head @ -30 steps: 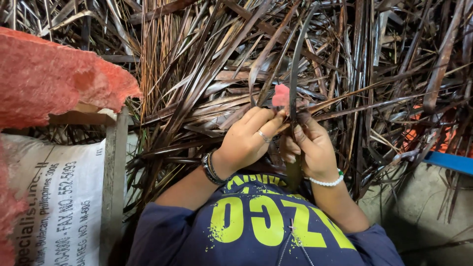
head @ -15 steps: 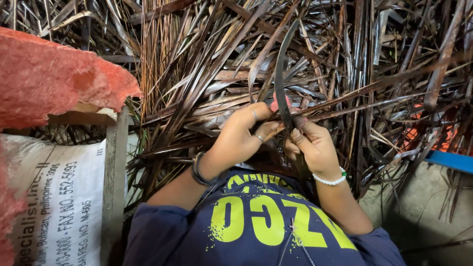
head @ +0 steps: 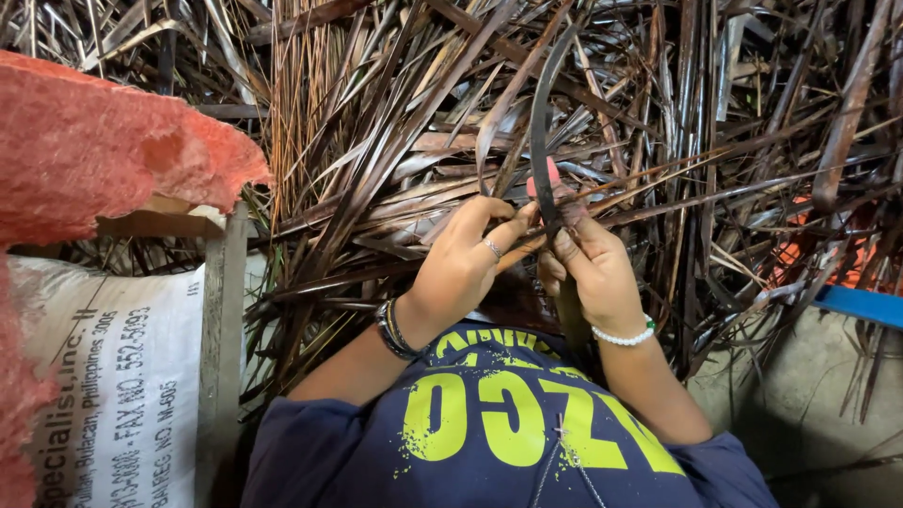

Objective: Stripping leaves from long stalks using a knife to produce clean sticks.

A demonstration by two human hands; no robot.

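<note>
Both my hands meet in front of my chest over a heap of dry brown palm leaves. My left hand, with a ring and dark wristbands, pinches a long dark leaf strip from the left. My right hand, wearing a white bead bracelet, grips the same strip from the right. The strip rises from my fingers and curves up and to the right. A small pink object shows just above my fingertips; what it is I cannot tell.
A red rough-surfaced slab lies at the left over a wooden post and a white printed sack. A blue edge and bare concrete floor are at the right. My dark blue shirt fills the bottom.
The leaf strip has bent from nearly straight into a curve and its lower part has slid through my fingers. Both hands stay together, shifted slightly.
</note>
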